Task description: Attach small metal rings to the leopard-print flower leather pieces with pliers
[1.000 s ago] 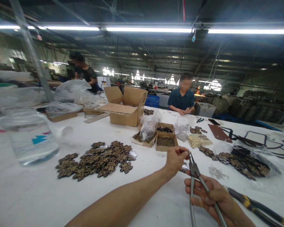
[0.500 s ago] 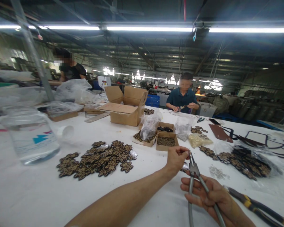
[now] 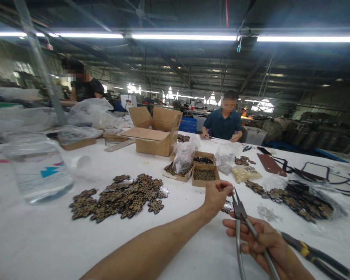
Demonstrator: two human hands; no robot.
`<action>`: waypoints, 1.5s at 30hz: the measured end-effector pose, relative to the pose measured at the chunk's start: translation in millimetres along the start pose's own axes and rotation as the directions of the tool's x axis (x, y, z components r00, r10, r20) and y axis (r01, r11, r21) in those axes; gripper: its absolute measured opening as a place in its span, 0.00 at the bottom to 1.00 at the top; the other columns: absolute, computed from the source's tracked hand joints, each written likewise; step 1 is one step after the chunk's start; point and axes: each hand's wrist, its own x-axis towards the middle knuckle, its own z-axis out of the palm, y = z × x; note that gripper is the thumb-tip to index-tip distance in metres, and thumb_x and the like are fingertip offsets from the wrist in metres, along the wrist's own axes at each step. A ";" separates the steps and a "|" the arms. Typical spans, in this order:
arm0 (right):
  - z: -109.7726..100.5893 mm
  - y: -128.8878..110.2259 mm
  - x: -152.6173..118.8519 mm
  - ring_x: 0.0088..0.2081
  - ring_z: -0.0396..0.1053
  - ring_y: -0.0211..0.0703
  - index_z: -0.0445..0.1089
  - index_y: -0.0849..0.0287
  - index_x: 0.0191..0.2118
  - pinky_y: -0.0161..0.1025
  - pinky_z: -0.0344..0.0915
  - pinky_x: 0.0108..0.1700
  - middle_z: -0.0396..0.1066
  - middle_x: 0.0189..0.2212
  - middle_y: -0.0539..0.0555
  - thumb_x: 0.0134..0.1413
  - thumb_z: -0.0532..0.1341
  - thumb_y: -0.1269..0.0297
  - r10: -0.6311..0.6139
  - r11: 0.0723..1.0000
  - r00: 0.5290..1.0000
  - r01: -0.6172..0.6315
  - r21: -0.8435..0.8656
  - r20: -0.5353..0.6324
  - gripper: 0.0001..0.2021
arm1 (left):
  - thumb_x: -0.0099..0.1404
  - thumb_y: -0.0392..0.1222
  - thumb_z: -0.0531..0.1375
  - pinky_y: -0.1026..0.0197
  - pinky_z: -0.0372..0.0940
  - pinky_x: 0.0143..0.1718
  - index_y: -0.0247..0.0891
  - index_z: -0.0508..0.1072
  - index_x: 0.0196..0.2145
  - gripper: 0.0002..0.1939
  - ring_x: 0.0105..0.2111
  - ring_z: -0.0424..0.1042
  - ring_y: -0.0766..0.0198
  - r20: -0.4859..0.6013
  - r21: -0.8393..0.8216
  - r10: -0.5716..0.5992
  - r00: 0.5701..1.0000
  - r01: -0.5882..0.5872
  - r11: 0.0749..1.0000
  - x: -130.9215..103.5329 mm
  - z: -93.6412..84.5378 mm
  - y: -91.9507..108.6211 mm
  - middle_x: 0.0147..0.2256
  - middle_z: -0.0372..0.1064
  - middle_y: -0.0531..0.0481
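My left hand (image 3: 216, 197) is pinched at the tips of the long-nosed pliers (image 3: 239, 210); whatever sits between its fingertips is too small to name. The pliers' handles lie in my right hand (image 3: 262, 241), with its thumb over one handle and its fingers behind the other. Their jaws point up and stand slightly apart. Just beyond my left hand, a patterned flower-shaped piece (image 3: 227, 207) lies on the white table (image 3: 175, 249), partly hidden. Small silvery bits (image 3: 268, 213) are scattered to the right of the pliers.
Patterned pieces (image 3: 125, 196) form a pile at left, near a clear jar (image 3: 43, 175). Small boxes of beads (image 3: 204, 175) and a cardboard box (image 3: 153, 142) stand farther back. Yellow-black pliers (image 3: 315, 252) lie at right. A person (image 3: 224, 120) sits across the table.
The handles of the pliers have drawn slightly closer together in my right hand. My left hand has barely shifted. Across the table, the person's hands have lowered and moved apart.
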 end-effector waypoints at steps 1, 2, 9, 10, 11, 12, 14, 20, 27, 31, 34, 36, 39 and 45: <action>-3.3 0.6 1.5 0.51 0.73 0.56 0.74 0.63 0.54 0.37 0.70 0.36 0.72 0.55 0.67 0.25 0.58 0.80 -0.021 1.000 1.000 0.021 0.002 -0.003 0.39 | 0.52 0.38 0.68 0.62 0.69 0.30 0.30 0.79 0.30 0.08 0.24 0.74 0.64 0.000 0.002 -0.002 1.000 0.002 1.000 -0.5 0.1 1.4 0.25 0.75 0.44; -6.7 1.3 3.2 0.50 0.74 0.55 0.75 0.63 0.53 0.36 0.69 0.36 0.73 0.54 0.67 0.24 0.58 0.80 -0.039 0.999 0.999 0.039 0.006 -0.011 0.39 | 0.53 0.38 0.68 0.62 0.69 0.29 0.30 0.79 0.30 0.08 0.24 0.73 0.64 -0.002 0.007 -0.003 1.000 0.003 1.000 -1.0 0.2 2.7 0.25 0.75 0.44; -20.3 7.6 8.4 0.50 0.74 0.57 0.77 0.64 0.50 0.43 0.71 0.46 0.76 0.50 0.64 0.25 0.61 0.79 -0.062 0.998 0.993 0.059 -0.032 -0.098 0.36 | 0.52 0.38 0.68 0.62 0.69 0.29 0.29 0.79 0.30 0.09 0.24 0.73 0.65 -0.003 -0.003 -0.006 1.000 0.006 1.000 -1.1 0.1 4.0 0.24 0.75 0.45; -19.7 8.2 8.1 0.51 0.74 0.58 0.77 0.64 0.50 0.46 0.71 0.49 0.76 0.50 0.65 0.25 0.62 0.79 -0.048 0.998 0.994 0.044 -0.036 -0.101 0.35 | 0.52 0.38 0.68 0.62 0.69 0.29 0.29 0.79 0.30 0.09 0.23 0.73 0.65 -0.001 -0.007 -0.004 1.000 0.004 1.000 -0.9 0.0 4.0 0.24 0.74 0.45; -18.7 8.6 7.7 0.52 0.73 0.60 0.78 0.64 0.50 0.49 0.70 0.52 0.75 0.51 0.65 0.26 0.62 0.78 -0.034 0.999 0.994 0.031 -0.031 -0.102 0.35 | 0.52 0.38 0.68 0.63 0.69 0.29 0.29 0.79 0.30 0.09 0.23 0.72 0.65 0.002 -0.009 -0.001 1.000 0.001 1.000 -0.7 0.0 4.0 0.24 0.74 0.45; -17.3 8.9 7.4 0.54 0.72 0.62 0.78 0.64 0.50 0.53 0.67 0.56 0.75 0.51 0.65 0.26 0.62 0.78 -0.026 1.000 0.995 0.025 -0.019 -0.097 0.34 | 0.52 0.37 0.68 0.63 0.68 0.29 0.29 0.79 0.30 0.08 0.23 0.72 0.65 0.006 -0.009 0.002 1.000 -0.002 1.000 -0.6 0.0 4.1 0.24 0.74 0.45; -14.6 9.1 6.9 0.56 0.70 0.65 0.79 0.63 0.48 0.58 0.60 0.61 0.74 0.52 0.67 0.25 0.61 0.78 -0.025 1.000 0.997 0.026 0.011 -0.079 0.34 | 0.52 0.37 0.67 0.63 0.68 0.28 0.29 0.79 0.30 0.08 0.23 0.72 0.66 0.009 -0.002 0.008 1.000 -0.008 1.000 -0.6 0.0 4.4 0.24 0.74 0.45; -12.8 6.5 6.7 0.59 0.67 0.67 0.77 0.61 0.50 0.63 0.52 0.65 0.74 0.53 0.67 0.24 0.60 0.78 -0.016 1.000 0.997 0.017 0.016 -0.081 0.37 | 0.53 0.37 0.67 0.62 0.69 0.30 0.30 0.79 0.31 0.08 0.24 0.72 0.65 0.019 0.032 0.028 0.999 -0.029 0.999 -1.3 0.1 4.5 0.24 0.75 0.44; -13.5 6.7 5.3 0.60 0.66 0.67 0.76 0.61 0.51 0.62 0.52 0.64 0.73 0.54 0.69 0.25 0.60 0.78 -0.012 1.000 0.998 0.012 0.010 -0.061 0.37 | 0.54 0.38 0.66 0.63 0.68 0.29 0.30 0.79 0.31 0.07 0.24 0.72 0.65 0.012 0.077 0.048 0.999 -0.049 0.996 -0.8 0.2 3.3 0.24 0.74 0.45; -12.0 6.8 4.6 0.59 0.67 0.67 0.76 0.60 0.52 0.63 0.53 0.64 0.73 0.54 0.68 0.25 0.60 0.78 -0.020 1.000 0.997 0.019 -0.010 -0.068 0.37 | 0.55 0.38 0.66 0.63 0.68 0.29 0.30 0.79 0.32 0.08 0.25 0.72 0.65 0.033 0.124 0.076 0.997 -0.080 0.989 -0.9 -0.6 0.9 0.25 0.75 0.45; -10.3 5.1 3.9 0.59 0.67 0.67 0.76 0.59 0.52 0.63 0.52 0.64 0.73 0.54 0.67 0.26 0.60 0.78 -0.025 1.000 0.996 0.024 -0.018 -0.082 0.37 | 0.57 0.40 0.65 0.63 0.69 0.30 0.31 0.80 0.33 0.09 0.27 0.73 0.63 0.059 0.166 0.094 0.994 -0.103 0.981 -2.4 -2.1 -0.4 0.27 0.76 0.44; -8.9 3.7 3.3 0.59 0.67 0.67 0.76 0.59 0.52 0.63 0.52 0.64 0.73 0.54 0.67 0.25 0.60 0.78 -0.031 0.999 0.997 0.030 -0.020 -0.075 0.37 | 0.58 0.41 0.65 0.63 0.69 0.31 0.32 0.80 0.34 0.09 0.28 0.74 0.63 0.078 0.185 0.106 0.991 -0.119 0.976 -3.6 -3.3 -0.3 0.28 0.76 0.44; -6.7 2.0 2.3 0.59 0.67 0.66 0.77 0.59 0.51 0.63 0.53 0.64 0.73 0.54 0.67 0.25 0.60 0.78 -0.034 0.999 0.997 0.033 -0.016 -0.062 0.37 | 0.59 0.42 0.64 0.62 0.70 0.33 0.33 0.80 0.36 0.10 0.30 0.75 0.61 0.102 0.207 0.126 0.987 -0.145 0.968 -5.3 -5.2 2.3 0.31 0.77 0.44; -3.2 -1.1 0.6 0.59 0.67 0.67 0.77 0.59 0.51 0.64 0.52 0.64 0.73 0.54 0.66 0.26 0.61 0.78 -0.027 0.999 0.999 0.026 -0.021 -0.044 0.36 | 0.59 0.43 0.64 0.61 0.70 0.36 0.34 0.80 0.36 0.10 0.32 0.76 0.60 0.148 0.248 0.159 0.976 -0.192 0.949 -7.5 -7.5 11.3 0.33 0.78 0.43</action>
